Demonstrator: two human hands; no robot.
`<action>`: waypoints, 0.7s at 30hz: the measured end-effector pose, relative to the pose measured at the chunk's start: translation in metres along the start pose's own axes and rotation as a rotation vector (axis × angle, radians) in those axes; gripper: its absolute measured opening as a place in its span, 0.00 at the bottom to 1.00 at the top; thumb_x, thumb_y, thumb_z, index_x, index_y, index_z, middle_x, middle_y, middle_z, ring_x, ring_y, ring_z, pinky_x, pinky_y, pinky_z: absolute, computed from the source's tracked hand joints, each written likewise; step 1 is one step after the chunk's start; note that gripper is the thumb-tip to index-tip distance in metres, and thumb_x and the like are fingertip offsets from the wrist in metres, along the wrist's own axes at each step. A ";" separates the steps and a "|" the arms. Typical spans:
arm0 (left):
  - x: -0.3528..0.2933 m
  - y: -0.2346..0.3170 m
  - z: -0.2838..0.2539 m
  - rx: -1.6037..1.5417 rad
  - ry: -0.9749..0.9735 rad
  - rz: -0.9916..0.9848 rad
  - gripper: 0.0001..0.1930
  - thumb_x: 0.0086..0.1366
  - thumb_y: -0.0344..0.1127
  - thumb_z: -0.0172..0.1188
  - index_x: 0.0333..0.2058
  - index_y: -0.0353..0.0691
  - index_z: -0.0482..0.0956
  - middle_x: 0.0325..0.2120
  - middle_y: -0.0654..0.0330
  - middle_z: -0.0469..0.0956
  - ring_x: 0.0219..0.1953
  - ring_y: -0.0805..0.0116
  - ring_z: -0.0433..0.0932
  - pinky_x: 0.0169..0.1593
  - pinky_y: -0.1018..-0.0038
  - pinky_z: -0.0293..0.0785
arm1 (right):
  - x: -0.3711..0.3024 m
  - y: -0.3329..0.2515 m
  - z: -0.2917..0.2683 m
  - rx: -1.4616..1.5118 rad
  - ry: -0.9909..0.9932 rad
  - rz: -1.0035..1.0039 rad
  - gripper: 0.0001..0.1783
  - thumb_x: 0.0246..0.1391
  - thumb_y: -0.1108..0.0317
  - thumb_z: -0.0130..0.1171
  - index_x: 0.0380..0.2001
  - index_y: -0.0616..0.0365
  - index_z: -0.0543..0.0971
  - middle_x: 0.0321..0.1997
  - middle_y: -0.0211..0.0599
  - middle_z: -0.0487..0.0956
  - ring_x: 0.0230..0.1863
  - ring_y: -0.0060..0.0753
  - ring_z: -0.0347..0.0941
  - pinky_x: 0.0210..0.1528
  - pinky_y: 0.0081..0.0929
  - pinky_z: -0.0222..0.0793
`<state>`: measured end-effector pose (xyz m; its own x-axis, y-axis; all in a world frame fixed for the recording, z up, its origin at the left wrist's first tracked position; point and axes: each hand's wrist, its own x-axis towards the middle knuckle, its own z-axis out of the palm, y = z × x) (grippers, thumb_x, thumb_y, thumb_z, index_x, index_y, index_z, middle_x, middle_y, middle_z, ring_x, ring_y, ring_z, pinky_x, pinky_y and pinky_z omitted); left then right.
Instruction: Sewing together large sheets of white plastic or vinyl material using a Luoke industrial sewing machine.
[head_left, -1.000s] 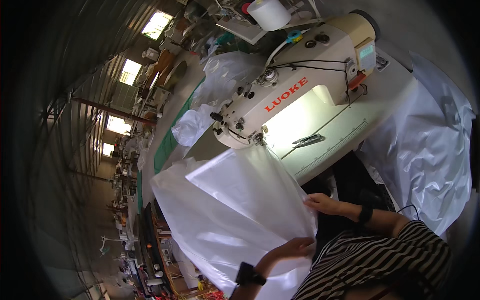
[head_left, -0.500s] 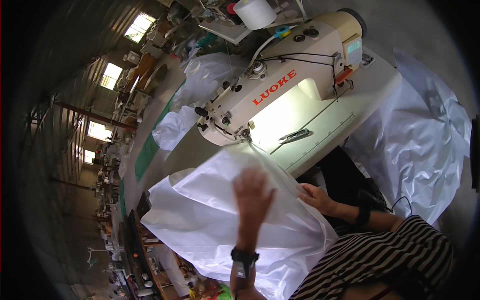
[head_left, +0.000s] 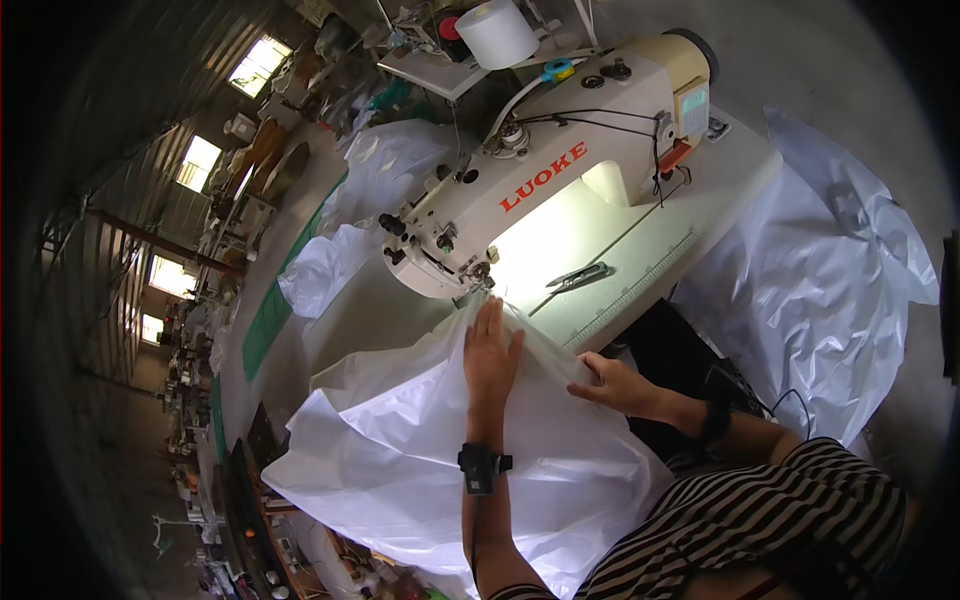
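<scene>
A sheet of glossy white material [head_left: 390,440] drapes over the table edge and across my lap, one corner running under the needle end of the sewing machine [head_left: 610,130]. My left hand [head_left: 489,360] lies flat on it, fingers stretched toward the presser foot [head_left: 486,284], just short of it. At the sheet's right edge, my right hand [head_left: 615,386] pinches the material between thumb and fingers. The foot and needle are too small to make out clearly. Thread snips [head_left: 580,276] rest on the machine bed [head_left: 640,240], right of the needle.
More white sheeting [head_left: 810,290] hangs at the right side of the table; another bunch [head_left: 385,165] lies beyond the machine head. A white thread cone [head_left: 496,34] stands at the back. A black cable [head_left: 797,398] loops near my right forearm.
My left hand has moved slightly up the sheet toward the presser foot and come to lie flat. My right hand keeps its hold on the edge. The whole view has shifted a little.
</scene>
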<state>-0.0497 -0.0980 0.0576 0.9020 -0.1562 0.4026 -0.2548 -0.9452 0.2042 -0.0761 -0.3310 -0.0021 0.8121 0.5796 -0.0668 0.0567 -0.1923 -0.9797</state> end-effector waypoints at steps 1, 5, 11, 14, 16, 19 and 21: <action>-0.006 -0.003 0.010 0.086 -0.098 -0.050 0.23 0.65 0.41 0.57 0.57 0.40 0.71 0.60 0.51 0.68 0.61 0.51 0.68 0.63 0.57 0.62 | -0.001 -0.002 0.000 0.011 -0.001 -0.001 0.29 0.60 0.48 0.58 0.51 0.65 0.72 0.39 0.53 0.82 0.40 0.47 0.80 0.45 0.34 0.73; -0.029 -0.016 0.032 0.002 -0.061 -0.104 0.28 0.64 0.45 0.58 0.61 0.42 0.68 0.65 0.55 0.63 0.68 0.53 0.59 0.68 0.51 0.51 | 0.002 -0.010 -0.008 0.049 0.003 0.023 0.27 0.61 0.53 0.59 0.51 0.66 0.72 0.40 0.53 0.81 0.42 0.46 0.80 0.45 0.33 0.73; -0.034 -0.011 0.021 0.190 -0.135 -0.017 0.28 0.62 0.46 0.60 0.60 0.47 0.70 0.65 0.59 0.64 0.66 0.56 0.61 0.67 0.54 0.54 | 0.020 -0.021 -0.003 -0.214 0.106 -0.139 0.35 0.59 0.52 0.59 0.60 0.66 0.64 0.39 0.60 0.80 0.43 0.55 0.78 0.47 0.40 0.72; -0.027 -0.010 0.009 0.208 -0.130 0.040 0.26 0.61 0.45 0.61 0.57 0.47 0.73 0.61 0.60 0.68 0.63 0.57 0.64 0.64 0.56 0.58 | 0.019 -0.022 -0.001 -0.331 -0.003 -0.038 0.31 0.59 0.59 0.58 0.60 0.66 0.64 0.35 0.61 0.80 0.39 0.56 0.79 0.42 0.43 0.73; -0.019 -0.012 0.007 0.178 -0.120 0.056 0.24 0.60 0.44 0.61 0.56 0.47 0.75 0.59 0.61 0.71 0.61 0.57 0.67 0.62 0.57 0.61 | 0.020 -0.021 0.000 -0.366 0.083 -0.186 0.28 0.60 0.63 0.56 0.60 0.66 0.65 0.33 0.60 0.80 0.36 0.57 0.79 0.39 0.44 0.73; -0.007 -0.017 0.014 0.076 -0.022 0.018 0.14 0.60 0.34 0.60 0.45 0.43 0.80 0.46 0.62 0.78 0.47 0.57 0.74 0.53 0.61 0.69 | 0.027 -0.021 0.006 -0.475 0.156 -0.285 0.25 0.59 0.68 0.54 0.59 0.63 0.69 0.31 0.54 0.81 0.30 0.52 0.80 0.33 0.39 0.76; -0.005 -0.019 0.020 0.060 -0.027 -0.020 0.13 0.60 0.33 0.60 0.44 0.42 0.80 0.46 0.62 0.79 0.47 0.56 0.75 0.53 0.61 0.70 | 0.031 -0.022 0.013 -0.551 0.200 -0.333 0.24 0.58 0.69 0.54 0.58 0.60 0.71 0.30 0.48 0.82 0.27 0.46 0.81 0.30 0.34 0.78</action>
<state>-0.0421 -0.0851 0.0340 0.9158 -0.1437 0.3750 -0.2158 -0.9636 0.1577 -0.0593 -0.2983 0.0146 0.7890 0.5304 0.3102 0.5675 -0.4355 -0.6988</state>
